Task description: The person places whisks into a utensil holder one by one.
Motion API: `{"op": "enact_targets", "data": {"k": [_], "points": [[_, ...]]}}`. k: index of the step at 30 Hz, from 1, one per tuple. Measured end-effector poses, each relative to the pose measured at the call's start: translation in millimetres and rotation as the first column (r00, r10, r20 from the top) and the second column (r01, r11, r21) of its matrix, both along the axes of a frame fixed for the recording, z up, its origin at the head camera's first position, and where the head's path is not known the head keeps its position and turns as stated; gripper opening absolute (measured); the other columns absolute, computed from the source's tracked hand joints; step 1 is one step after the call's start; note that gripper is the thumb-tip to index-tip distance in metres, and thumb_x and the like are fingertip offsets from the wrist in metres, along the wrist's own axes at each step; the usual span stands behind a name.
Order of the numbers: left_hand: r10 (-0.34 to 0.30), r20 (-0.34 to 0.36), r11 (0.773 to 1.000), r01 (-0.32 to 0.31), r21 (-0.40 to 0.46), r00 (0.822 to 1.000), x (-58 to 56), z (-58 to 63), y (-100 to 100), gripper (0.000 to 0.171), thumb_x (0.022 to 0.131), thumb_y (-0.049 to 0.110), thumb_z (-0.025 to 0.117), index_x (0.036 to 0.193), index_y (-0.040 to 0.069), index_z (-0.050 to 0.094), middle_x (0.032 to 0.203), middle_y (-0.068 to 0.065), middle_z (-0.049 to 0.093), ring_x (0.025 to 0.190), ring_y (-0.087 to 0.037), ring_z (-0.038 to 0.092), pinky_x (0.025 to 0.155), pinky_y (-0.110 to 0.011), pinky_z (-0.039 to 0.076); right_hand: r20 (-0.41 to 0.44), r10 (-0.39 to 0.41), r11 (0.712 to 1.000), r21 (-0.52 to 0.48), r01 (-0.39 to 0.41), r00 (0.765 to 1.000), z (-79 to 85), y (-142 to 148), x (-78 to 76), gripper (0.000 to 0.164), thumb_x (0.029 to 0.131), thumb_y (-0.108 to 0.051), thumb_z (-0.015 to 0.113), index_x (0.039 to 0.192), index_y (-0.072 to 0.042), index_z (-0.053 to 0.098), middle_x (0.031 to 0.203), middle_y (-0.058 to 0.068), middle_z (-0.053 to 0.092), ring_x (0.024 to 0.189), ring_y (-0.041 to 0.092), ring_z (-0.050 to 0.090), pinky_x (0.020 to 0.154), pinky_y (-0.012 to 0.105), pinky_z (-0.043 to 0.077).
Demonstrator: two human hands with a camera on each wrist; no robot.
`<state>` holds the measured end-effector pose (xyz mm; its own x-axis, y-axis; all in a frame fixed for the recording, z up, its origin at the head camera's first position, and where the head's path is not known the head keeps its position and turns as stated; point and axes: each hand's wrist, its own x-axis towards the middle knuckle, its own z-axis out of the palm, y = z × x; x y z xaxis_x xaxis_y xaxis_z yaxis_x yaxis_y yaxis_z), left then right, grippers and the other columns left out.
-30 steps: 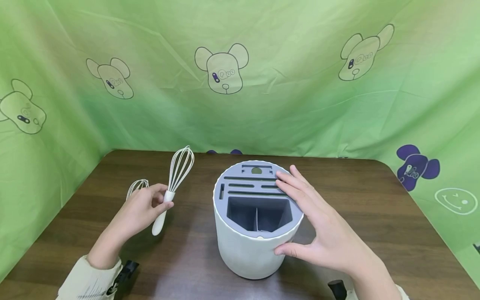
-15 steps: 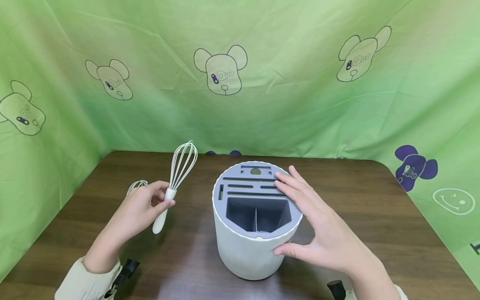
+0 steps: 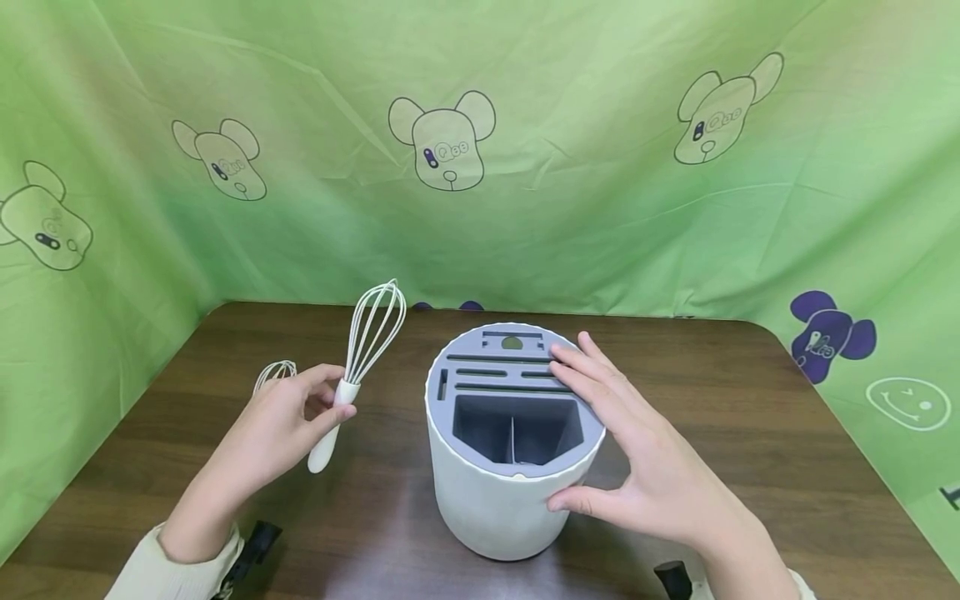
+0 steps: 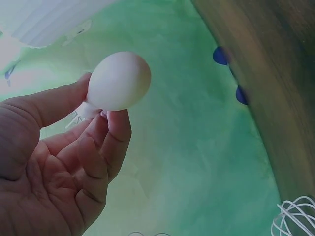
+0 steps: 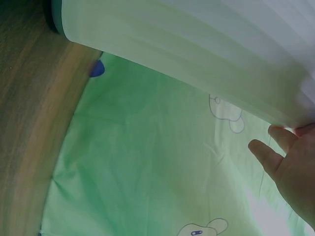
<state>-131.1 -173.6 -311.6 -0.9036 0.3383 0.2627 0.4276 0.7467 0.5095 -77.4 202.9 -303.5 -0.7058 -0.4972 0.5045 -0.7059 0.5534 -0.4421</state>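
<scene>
My left hand pinches a white whisk near the top of its handle. It is tilted, with its wire loops up and leaning right, apart from the holder. In the left wrist view the rounded handle end points at the camera, between thumb and fingers. A white, round utensil holder with a grey slotted lid stands upright at the middle. My right hand rests on its right side, fingers extended over the lid's edge and thumb on the front wall.
A second whisk lies behind my left hand, its handle hidden; its wires show in the left wrist view. The lid has narrow slots and a large divided opening. A green printed cloth hangs behind the brown table.
The whisk in my left hand has moved slightly right, and its wire end leans further right. My right hand and the holder have stayed in place.
</scene>
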Motion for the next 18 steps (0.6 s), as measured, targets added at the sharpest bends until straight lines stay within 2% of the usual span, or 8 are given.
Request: {"op": "enact_targets", "data": {"k": [13, 18], "points": [[-0.035, -0.057, 0.999, 0.036, 0.028, 0.998, 4.2, 6.2, 4.4, 0.029, 0.087, 0.013, 0.076, 0.114, 0.008, 0.066, 0.082, 0.010, 0.072, 0.074, -0.005, 0.068, 0.072, -0.032, 0.055, -0.006, -0.004, 1.000, -0.005, 0.004, 1.000, -0.5, 0.5, 1.0, 0.104, 0.069, -0.054, 0.085, 0.150, -0.006, 0.039, 0.161, 0.008, 0.033, 0.155, 0.030, 0.013, 0.123, 0.019, 0.016], [-0.027, -0.091, 0.999, 0.031, 0.039, 0.995, 6.5, 7.8, 6.1, 0.028, 0.086, 0.013, 0.077, 0.112, 0.012, 0.067, 0.080, 0.013, 0.071, 0.072, -0.001, 0.067, 0.080, -0.032, 0.047, 0.001, -0.003, 1.000, -0.001, 0.003, 1.000, -0.3, 0.3, 0.6, 0.104, 0.070, -0.054, 0.085, 0.151, -0.007, 0.039, 0.161, 0.008, 0.032, 0.155, 0.030, 0.012, 0.123, 0.020, 0.015]]}}
